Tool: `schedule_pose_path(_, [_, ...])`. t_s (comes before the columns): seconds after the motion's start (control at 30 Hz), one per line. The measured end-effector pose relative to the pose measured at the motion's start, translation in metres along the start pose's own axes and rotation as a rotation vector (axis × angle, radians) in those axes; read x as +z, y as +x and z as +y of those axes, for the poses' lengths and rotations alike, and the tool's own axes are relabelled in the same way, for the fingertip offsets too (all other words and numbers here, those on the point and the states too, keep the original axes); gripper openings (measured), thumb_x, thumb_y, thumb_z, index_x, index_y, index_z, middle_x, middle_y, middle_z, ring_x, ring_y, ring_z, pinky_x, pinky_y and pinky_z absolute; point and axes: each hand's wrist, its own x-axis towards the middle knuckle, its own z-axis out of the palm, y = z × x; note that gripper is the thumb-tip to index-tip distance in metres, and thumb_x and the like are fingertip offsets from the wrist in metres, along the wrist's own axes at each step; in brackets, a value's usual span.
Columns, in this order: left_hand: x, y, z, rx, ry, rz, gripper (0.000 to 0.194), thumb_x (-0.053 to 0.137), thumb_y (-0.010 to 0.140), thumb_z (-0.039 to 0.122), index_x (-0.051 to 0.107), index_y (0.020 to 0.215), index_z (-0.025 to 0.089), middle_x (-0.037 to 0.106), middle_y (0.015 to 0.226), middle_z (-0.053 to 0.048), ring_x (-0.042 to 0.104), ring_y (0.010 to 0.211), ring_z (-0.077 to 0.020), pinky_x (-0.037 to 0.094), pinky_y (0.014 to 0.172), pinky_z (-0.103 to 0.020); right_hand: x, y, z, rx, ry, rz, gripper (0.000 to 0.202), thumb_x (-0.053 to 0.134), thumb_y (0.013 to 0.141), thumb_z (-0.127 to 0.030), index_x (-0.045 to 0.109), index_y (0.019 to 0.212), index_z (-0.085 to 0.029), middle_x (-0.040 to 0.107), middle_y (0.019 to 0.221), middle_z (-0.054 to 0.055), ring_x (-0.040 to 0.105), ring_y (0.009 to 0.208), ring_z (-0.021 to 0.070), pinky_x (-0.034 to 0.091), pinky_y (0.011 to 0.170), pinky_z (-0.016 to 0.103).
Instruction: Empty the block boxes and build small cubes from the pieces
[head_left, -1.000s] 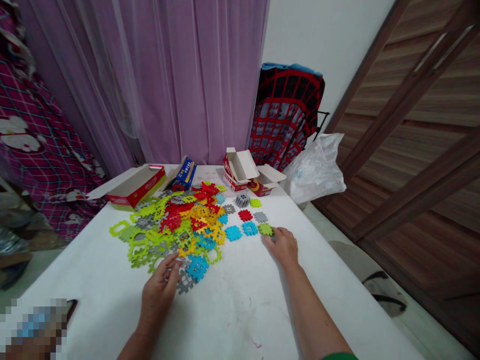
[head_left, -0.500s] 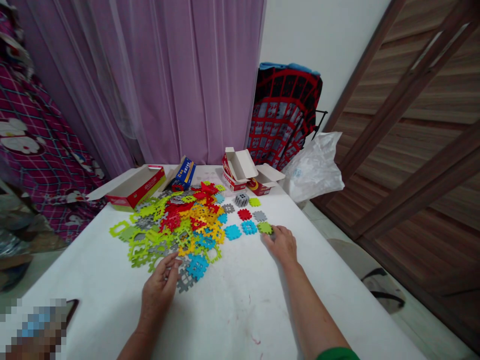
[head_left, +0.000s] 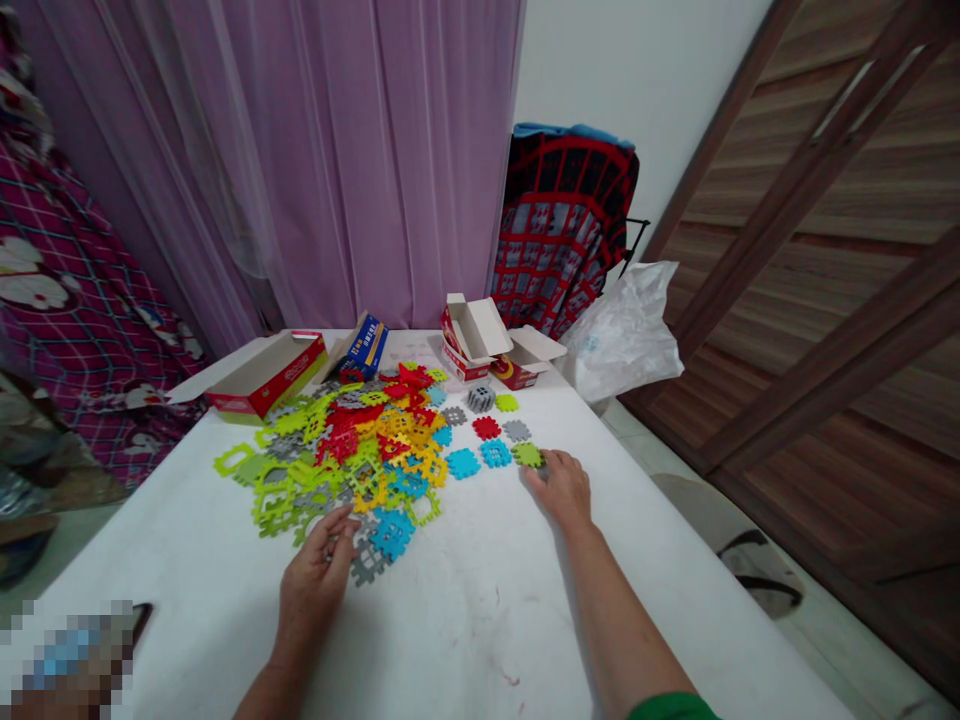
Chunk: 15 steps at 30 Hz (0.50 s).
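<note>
At the front edge of a heap of toothed plastic building tiles (head_left: 352,450), my left hand (head_left: 319,560) rests with its fingers loosely bent and the thumb a little apart. Nothing shows in it; a grey tile (head_left: 369,563) and a blue tile (head_left: 391,534) lie just to its right. My right hand (head_left: 561,488) has thumb and forefinger at the lower right edge of a flat green tile (head_left: 527,454). Left of that tile lie two blue tiles (head_left: 495,454). Behind them are a red tile (head_left: 486,427) and a grey tile (head_left: 516,430).
A stack of grey tiles (head_left: 481,398) stands beside another green tile (head_left: 508,402). Open cardboard boxes (head_left: 274,375) and a blue box (head_left: 367,345) line the table's back. A white plastic bag (head_left: 622,330) bulges at the right edge. A blurred-out device lies front left.
The view has shifted very slightly. Both hands stay in nearly the same places, the right one still at the green tile.
</note>
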Motion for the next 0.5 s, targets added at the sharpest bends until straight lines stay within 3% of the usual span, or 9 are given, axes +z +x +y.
schedule_pose_path(0.5, [-0.0009,-0.0018,0.0037,0.018,0.015,0.01,0.064,0.056,0.072,0.072,0.065,0.108,0.021,0.076,0.089,-0.006,0.067,0.059,-0.0157,0.058,0.058,-0.027,-0.0006,-0.0009,-0.0023,0.025,0.008,0.016,0.047,0.06,0.083,-0.047,0.064,0.118,-0.017,0.062,0.123,0.012,0.053,0.111,0.026,0.039,0.089,0.035])
